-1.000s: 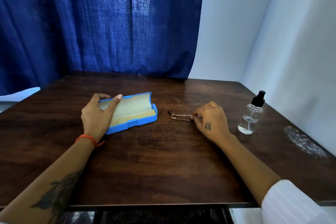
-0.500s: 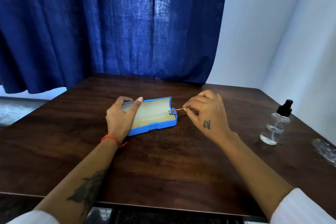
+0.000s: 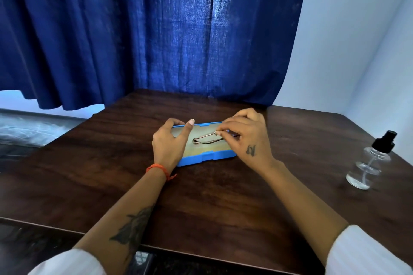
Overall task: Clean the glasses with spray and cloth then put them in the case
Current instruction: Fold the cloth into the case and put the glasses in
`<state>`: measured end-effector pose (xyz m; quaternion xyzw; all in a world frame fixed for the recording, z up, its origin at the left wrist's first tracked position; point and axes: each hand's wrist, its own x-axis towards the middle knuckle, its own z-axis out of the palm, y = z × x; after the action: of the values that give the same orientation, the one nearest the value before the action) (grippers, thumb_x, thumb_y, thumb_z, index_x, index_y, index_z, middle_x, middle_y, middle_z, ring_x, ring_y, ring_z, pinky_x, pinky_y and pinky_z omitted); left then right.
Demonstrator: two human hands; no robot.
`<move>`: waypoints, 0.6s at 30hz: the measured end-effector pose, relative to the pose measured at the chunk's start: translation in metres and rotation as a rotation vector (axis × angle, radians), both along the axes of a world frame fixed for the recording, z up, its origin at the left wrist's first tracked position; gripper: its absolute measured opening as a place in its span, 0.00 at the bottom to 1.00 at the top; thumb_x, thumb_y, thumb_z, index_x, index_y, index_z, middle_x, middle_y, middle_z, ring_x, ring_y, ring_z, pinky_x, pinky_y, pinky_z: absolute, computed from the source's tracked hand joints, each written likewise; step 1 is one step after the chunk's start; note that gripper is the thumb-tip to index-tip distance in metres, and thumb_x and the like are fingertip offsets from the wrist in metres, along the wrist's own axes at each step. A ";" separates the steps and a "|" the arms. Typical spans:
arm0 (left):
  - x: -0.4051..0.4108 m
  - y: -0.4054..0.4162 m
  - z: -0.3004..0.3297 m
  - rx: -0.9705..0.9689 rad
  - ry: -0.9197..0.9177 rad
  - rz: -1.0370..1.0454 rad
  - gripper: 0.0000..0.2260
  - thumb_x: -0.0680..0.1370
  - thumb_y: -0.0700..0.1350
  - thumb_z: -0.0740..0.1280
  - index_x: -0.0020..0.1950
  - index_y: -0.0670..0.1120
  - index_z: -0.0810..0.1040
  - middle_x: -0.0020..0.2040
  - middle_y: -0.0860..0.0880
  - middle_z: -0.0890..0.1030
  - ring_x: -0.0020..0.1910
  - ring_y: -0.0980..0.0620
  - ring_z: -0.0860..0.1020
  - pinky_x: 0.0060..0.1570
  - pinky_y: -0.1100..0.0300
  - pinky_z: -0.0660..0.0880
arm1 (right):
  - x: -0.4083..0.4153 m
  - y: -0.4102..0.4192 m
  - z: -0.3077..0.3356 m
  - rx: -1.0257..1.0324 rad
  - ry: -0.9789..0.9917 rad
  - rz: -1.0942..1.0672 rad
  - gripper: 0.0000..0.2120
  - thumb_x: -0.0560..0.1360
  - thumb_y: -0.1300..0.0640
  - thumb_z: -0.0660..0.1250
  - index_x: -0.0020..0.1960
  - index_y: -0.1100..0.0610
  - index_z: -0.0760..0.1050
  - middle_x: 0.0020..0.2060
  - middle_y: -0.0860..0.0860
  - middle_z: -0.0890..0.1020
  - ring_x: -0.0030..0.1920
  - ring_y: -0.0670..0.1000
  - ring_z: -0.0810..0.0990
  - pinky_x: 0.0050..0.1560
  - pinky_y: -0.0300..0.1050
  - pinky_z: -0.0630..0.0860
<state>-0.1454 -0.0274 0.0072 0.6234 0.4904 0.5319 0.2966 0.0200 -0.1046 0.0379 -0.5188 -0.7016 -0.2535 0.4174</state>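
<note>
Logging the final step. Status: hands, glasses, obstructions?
Left hand grips the blue case at its left end. Right hand pinches the folded glasses, low in the open case. Nothing in the way; spray bottle stands off right.

A dark wooden desk (image 3: 201, 203) fills the lower view. Behind it, from 9 to 1 o'clock, a deep blue curtain (image 3: 111, 35) hangs in heavy folds, and daylight glows through the cloth near 12 o'clock. A plain pale wall (image 3: 357, 35) runs from 1 to 3 o'clock. At 9 o'clock, below the curtain hem, lies a grey marbled surface (image 3: 26, 127).
</note>
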 end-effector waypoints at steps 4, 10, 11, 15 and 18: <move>0.000 0.001 -0.001 0.011 0.001 -0.004 0.15 0.72 0.61 0.66 0.43 0.49 0.77 0.40 0.51 0.80 0.42 0.54 0.77 0.44 0.59 0.71 | -0.009 0.022 -0.021 -0.117 0.152 0.052 0.04 0.67 0.53 0.75 0.41 0.47 0.82 0.40 0.41 0.83 0.48 0.46 0.72 0.50 0.49 0.67; 0.001 0.002 -0.002 0.027 0.014 0.000 0.15 0.72 0.61 0.66 0.43 0.50 0.76 0.41 0.50 0.80 0.43 0.53 0.77 0.42 0.61 0.70 | -0.006 0.030 -0.038 -0.172 0.278 0.020 0.03 0.66 0.50 0.73 0.40 0.46 0.83 0.44 0.40 0.83 0.50 0.48 0.69 0.50 0.50 0.68; 0.001 0.002 -0.002 0.029 0.015 0.000 0.15 0.72 0.61 0.66 0.43 0.49 0.77 0.42 0.50 0.80 0.43 0.54 0.76 0.41 0.62 0.70 | -0.005 0.029 -0.039 -0.186 0.271 0.010 0.03 0.66 0.51 0.74 0.40 0.46 0.84 0.43 0.41 0.83 0.50 0.48 0.69 0.49 0.49 0.66; 0.001 0.002 -0.001 0.030 0.023 -0.003 0.15 0.72 0.60 0.66 0.44 0.49 0.76 0.42 0.52 0.78 0.44 0.55 0.75 0.38 0.65 0.69 | -0.006 0.023 -0.040 -0.251 0.249 -0.047 0.03 0.67 0.52 0.74 0.41 0.46 0.84 0.43 0.41 0.83 0.49 0.43 0.66 0.47 0.43 0.59; 0.001 0.001 0.000 0.039 0.027 -0.011 0.14 0.72 0.60 0.66 0.44 0.49 0.76 0.42 0.52 0.78 0.44 0.55 0.75 0.38 0.67 0.69 | -0.009 0.020 -0.039 -0.261 0.216 -0.072 0.03 0.68 0.54 0.74 0.41 0.48 0.84 0.41 0.42 0.83 0.47 0.44 0.67 0.46 0.43 0.60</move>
<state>-0.1441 -0.0265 0.0067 0.6390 0.4804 0.5310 0.2808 0.0113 -0.0841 -0.0016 -0.6177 -0.6606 -0.1177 0.4101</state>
